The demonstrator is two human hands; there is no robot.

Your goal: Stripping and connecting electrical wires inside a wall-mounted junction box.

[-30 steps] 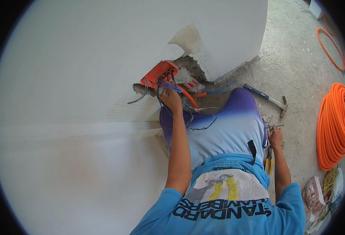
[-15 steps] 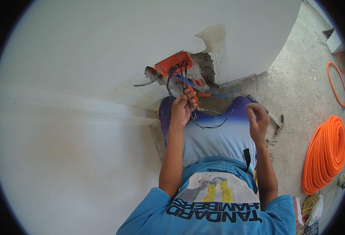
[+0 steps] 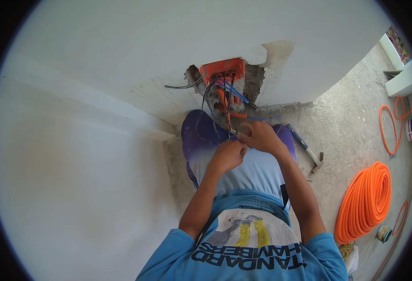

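From my end of the feed, the biggest thing I see is the white wall [image 3: 89, 187], which fills the left and top of the frame and bends with the lens. Next comes the grey, speckled concrete floor [image 3: 337, 126], spread down the right side. The wearer's blue shirt [image 3: 168, 260] takes up the bottom centre, and above it, mid-frame, are the white-to-purple trousers [image 3: 238, 175]. At lower right I have a thick coil of orange tubing [image 3: 365, 201] lying on the floor, with a thinner orange loop [image 3: 382, 126] above it near the right edge. In the upper centre an orange box [image 3: 222, 66] sits in a rough, broken opening in the wall. Just right of the centre I find the right hand [image 3: 260, 137], its fingers curled toward the thumb; the left hand [image 3: 228, 155] is close beside it, lower and further left, fingers bent inward. I cannot tell what either one pinches. A hammer [image 3: 304, 146] lies right of the knees, and a small can [image 3: 383, 233] stands below the coil. Thinnest of all, the dark wires [image 3: 207, 96] hang from the box in the upper centre down toward both sets of fingertips, with a folded blue wire [image 3: 236, 92] beside them.
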